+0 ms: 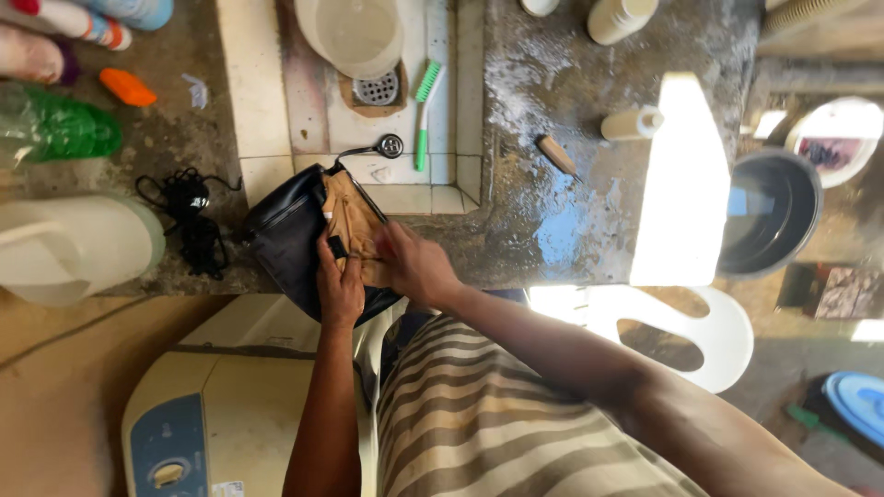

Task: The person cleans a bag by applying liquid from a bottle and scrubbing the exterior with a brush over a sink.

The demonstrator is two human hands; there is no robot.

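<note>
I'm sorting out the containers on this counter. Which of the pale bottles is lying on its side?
The small cream bottle right of the wooden-handled tool lies on its side; the larger one at the top edge stands upright.

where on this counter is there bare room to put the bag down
Bare wet concrete lies between the tiled sink edge and the sunlit patch, bordered by a small wooden-handled tool and a cream bottle. Left of the black and tan bag is crowded: tangled black cord, green bottle.

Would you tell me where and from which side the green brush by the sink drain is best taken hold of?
Grip the green brush by its long, slim handle, coming from above. It lies flat on the tiled sink floor, bristle head beside the drain, handle free and untouched.
</note>
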